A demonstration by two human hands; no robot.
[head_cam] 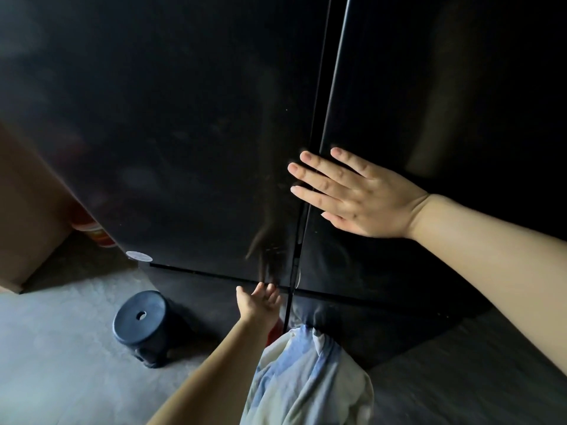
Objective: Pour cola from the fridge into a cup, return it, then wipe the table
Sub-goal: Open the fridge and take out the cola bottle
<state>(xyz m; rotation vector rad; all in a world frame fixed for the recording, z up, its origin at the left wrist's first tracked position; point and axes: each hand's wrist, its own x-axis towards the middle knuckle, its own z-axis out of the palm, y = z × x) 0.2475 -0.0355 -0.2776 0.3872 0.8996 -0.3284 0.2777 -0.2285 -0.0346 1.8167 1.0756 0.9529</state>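
A tall black fridge (171,124) with two glossy doors fills most of the head view, its doors closed with a narrow seam between them. My right hand (352,194) lies flat with straight, spread fingers on the right door, fingertips across the seam. My left hand (260,302) reaches low to the bottom edge of the left door, close to the seam, fingers loosely extended and touching the edge. No cola bottle, cup or table is in view.
A dark round plastic stool (141,325) stands on the grey floor left of my left arm. A brown cardboard box (27,216) sits at the left, with a red and yellow item (92,228) behind it. Pale blue and white cloth (306,378) hangs below.
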